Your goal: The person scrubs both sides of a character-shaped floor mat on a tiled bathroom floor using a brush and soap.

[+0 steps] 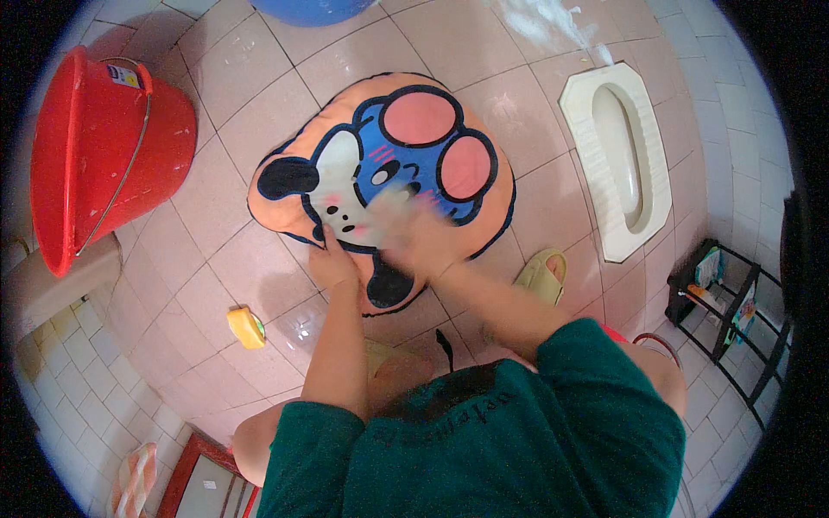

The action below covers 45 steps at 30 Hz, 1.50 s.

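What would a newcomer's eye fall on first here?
Probably the large cartoon-printed orange mat, spread mid-picture on the pink tiled floor, with the left hand at its near edge and the blurred right hand over it. Next, the red bucket upper left and pale squat toilet upper right.

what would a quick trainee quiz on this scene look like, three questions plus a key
1. True or false: in the picture, the red bucket is left of the cartoon mat.
2. Fill in: in the picture, the squat toilet lies to the ____ of the cartoon mat.
3. The left hand touches: A) the red bucket, B) the squat toilet, C) the cartoon mat.

Key: 1 true; 2 right; 3 C.
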### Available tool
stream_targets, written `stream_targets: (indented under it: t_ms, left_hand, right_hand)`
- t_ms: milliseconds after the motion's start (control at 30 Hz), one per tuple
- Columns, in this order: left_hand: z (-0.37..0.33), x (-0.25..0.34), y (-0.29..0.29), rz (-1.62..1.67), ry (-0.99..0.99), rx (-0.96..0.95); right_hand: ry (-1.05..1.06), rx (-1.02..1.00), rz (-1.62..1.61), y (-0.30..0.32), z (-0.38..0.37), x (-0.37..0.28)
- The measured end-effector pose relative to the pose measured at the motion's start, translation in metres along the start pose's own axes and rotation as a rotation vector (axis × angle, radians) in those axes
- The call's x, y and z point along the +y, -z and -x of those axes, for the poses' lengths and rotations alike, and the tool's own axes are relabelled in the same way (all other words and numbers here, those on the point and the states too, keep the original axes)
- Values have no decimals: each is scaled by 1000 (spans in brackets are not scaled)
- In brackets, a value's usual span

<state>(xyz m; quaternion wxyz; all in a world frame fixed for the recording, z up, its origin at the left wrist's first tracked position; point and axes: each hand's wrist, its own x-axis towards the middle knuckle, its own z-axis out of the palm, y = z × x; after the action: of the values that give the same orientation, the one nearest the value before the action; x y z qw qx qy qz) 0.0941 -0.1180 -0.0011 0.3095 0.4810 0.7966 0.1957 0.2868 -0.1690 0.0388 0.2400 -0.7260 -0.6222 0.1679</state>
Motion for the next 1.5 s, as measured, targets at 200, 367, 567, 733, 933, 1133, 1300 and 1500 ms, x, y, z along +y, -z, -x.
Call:
stream_targets:
  t_ms: [200, 367, 567, 733, 933, 1133, 1300, 1500]
  left_hand:
    - [-21, 14, 14, -118, -66, -20]
    - [-29, 13, 10, 109, -16, 6]
    - [31, -25, 33, -177, -33, -87]
    - [13, -6, 28, -372, -23, -147]
    - [10, -12, 20, -320, -96, -137]
    - [0, -26, 39, -382, -99, -115]
    - [-1, -27, 34, -411, -114, -64]
    - [-18, 22, 26, -429, -664, 495]
  right_hand:
    - [57, -123, 141, 36, 2, 117]
    - [-357, 132, 99, 46, -8, 102]
    - [148, -276, -175, -38, 62, -38]
    - [8, 61, -32, 35, 36, 135]
    - [-321, 69, -14, 28, 20, 84]
    - [184, -241, -15, -15, 11, 62]
    - [-250, 270, 174, 38, 19, 177]
    - [-467, 344, 88, 85, -25, 133]
